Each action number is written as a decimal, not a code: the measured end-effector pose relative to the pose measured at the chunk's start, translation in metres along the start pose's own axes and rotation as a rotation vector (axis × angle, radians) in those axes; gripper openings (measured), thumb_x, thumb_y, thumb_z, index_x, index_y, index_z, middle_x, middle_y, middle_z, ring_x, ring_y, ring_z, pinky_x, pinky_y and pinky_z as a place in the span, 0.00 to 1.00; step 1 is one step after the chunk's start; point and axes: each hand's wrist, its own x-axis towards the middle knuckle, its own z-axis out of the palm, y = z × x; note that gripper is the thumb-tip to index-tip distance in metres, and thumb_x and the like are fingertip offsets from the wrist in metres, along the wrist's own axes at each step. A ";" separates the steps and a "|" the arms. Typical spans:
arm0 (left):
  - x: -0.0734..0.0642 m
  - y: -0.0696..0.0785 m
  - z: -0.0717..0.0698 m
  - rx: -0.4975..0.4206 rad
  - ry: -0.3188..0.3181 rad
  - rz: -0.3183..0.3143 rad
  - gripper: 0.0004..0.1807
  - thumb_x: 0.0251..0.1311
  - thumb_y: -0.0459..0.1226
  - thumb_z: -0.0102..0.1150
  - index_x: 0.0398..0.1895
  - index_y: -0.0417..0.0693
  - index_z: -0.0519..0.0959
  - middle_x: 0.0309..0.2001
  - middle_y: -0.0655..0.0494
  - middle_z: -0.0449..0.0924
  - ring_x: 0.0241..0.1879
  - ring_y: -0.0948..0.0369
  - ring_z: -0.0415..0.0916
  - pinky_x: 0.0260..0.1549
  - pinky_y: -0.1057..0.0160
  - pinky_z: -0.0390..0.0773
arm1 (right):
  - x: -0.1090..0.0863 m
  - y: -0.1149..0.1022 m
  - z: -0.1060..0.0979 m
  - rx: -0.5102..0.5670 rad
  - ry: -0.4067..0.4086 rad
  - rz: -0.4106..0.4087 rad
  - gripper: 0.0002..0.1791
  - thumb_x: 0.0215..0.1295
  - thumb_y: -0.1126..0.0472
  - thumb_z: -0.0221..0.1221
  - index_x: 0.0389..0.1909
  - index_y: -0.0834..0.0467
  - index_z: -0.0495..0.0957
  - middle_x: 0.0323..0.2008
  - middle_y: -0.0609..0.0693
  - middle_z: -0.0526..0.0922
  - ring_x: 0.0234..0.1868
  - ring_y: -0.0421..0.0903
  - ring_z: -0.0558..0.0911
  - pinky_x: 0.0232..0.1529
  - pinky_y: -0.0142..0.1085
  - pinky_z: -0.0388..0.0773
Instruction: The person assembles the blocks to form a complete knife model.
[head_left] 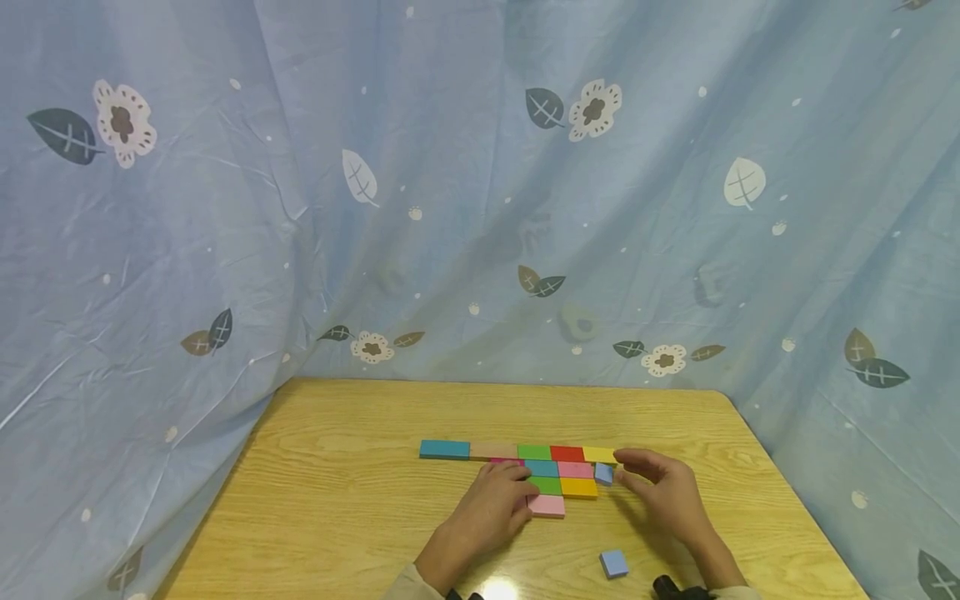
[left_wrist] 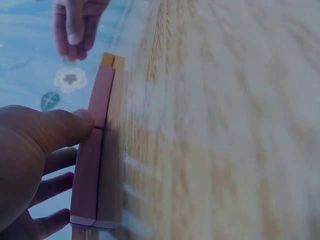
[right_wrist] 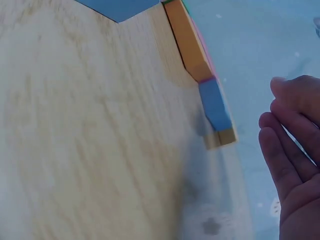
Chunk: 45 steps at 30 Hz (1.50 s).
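Flat coloured blocks lie in stepped rows on the table, with a long back row and shorter rows in front. My left hand (head_left: 491, 504) rests at the left end of the front rows and covers some blocks. Its thumb touches a pink block (left_wrist: 87, 172) in the left wrist view, the other fingers spread beyond it. To the right of the pink block (head_left: 576, 470) in the second row lies a small blue square block (head_left: 603, 474), slightly askew. Close to its right side, my right hand (head_left: 667, 492) holds nothing; in the right wrist view its fingers are apart from the blue block (right_wrist: 215, 104).
Another blue square block (head_left: 613, 563) lies alone near the front of the wooden table (head_left: 322, 517). The back row runs from a long blue block (head_left: 445, 450) to a yellow block (head_left: 597, 455). A patterned curtain (head_left: 465, 208) hangs behind and at both sides.
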 end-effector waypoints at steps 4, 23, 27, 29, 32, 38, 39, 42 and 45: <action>0.000 0.000 -0.001 0.008 0.003 0.001 0.12 0.72 0.40 0.70 0.54 0.61 0.92 0.62 0.62 0.88 0.71 0.57 0.79 0.73 0.42 0.79 | -0.002 0.007 0.004 0.072 0.000 0.037 0.15 0.69 0.66 0.74 0.55 0.62 0.90 0.54 0.61 0.92 0.50 0.35 0.91 0.50 0.24 0.88; -0.001 0.001 -0.001 -0.021 -0.014 -0.009 0.12 0.72 0.40 0.68 0.55 0.60 0.91 0.63 0.61 0.88 0.72 0.56 0.78 0.74 0.40 0.77 | -0.007 0.011 0.005 -0.035 -0.027 0.053 0.11 0.69 0.64 0.74 0.51 0.54 0.92 0.47 0.49 0.94 0.46 0.34 0.91 0.49 0.27 0.89; 0.000 0.000 0.000 -0.022 -0.003 0.001 0.12 0.72 0.39 0.68 0.55 0.60 0.91 0.62 0.62 0.88 0.72 0.56 0.78 0.73 0.40 0.77 | -0.008 0.012 0.002 0.000 0.023 0.019 0.12 0.68 0.66 0.75 0.51 0.57 0.92 0.47 0.55 0.94 0.45 0.34 0.91 0.47 0.25 0.89; 0.001 -0.001 0.001 -0.019 0.001 0.007 0.12 0.72 0.39 0.68 0.55 0.61 0.91 0.62 0.62 0.88 0.71 0.56 0.79 0.73 0.41 0.77 | -0.007 0.013 0.000 0.020 0.032 0.008 0.13 0.67 0.66 0.75 0.51 0.59 0.91 0.48 0.57 0.94 0.46 0.34 0.91 0.47 0.24 0.89; 0.001 -0.001 0.000 -0.022 -0.001 0.006 0.12 0.72 0.39 0.68 0.55 0.60 0.92 0.62 0.62 0.88 0.71 0.56 0.78 0.74 0.41 0.77 | -0.006 0.013 0.000 0.035 0.015 0.003 0.15 0.66 0.68 0.76 0.53 0.61 0.90 0.50 0.60 0.93 0.48 0.36 0.92 0.48 0.24 0.89; 0.000 0.000 0.000 -0.019 -0.022 -0.013 0.12 0.73 0.40 0.68 0.55 0.62 0.91 0.63 0.63 0.88 0.72 0.57 0.77 0.75 0.42 0.76 | -0.002 0.013 0.005 0.016 -0.036 0.030 0.18 0.63 0.70 0.76 0.54 0.59 0.90 0.51 0.58 0.93 0.50 0.39 0.92 0.50 0.27 0.90; 0.000 0.000 0.000 -0.020 -0.027 -0.018 0.12 0.73 0.40 0.68 0.56 0.62 0.91 0.63 0.63 0.88 0.73 0.57 0.77 0.75 0.42 0.76 | -0.001 0.013 0.006 0.006 -0.042 0.035 0.18 0.63 0.70 0.76 0.54 0.59 0.90 0.52 0.57 0.93 0.50 0.39 0.92 0.51 0.27 0.90; 0.001 0.001 -0.001 -0.021 -0.037 -0.029 0.12 0.73 0.41 0.68 0.56 0.62 0.91 0.64 0.62 0.87 0.73 0.57 0.77 0.76 0.42 0.75 | 0.002 0.013 0.009 -0.034 -0.057 0.041 0.19 0.62 0.71 0.76 0.53 0.57 0.91 0.52 0.56 0.93 0.51 0.40 0.92 0.52 0.27 0.89; 0.000 0.002 -0.002 -0.016 -0.033 -0.028 0.13 0.73 0.41 0.68 0.57 0.61 0.91 0.64 0.62 0.87 0.73 0.56 0.77 0.75 0.42 0.76 | 0.005 0.011 0.009 -0.087 -0.060 0.030 0.18 0.62 0.72 0.76 0.52 0.55 0.91 0.51 0.53 0.93 0.51 0.41 0.92 0.52 0.28 0.89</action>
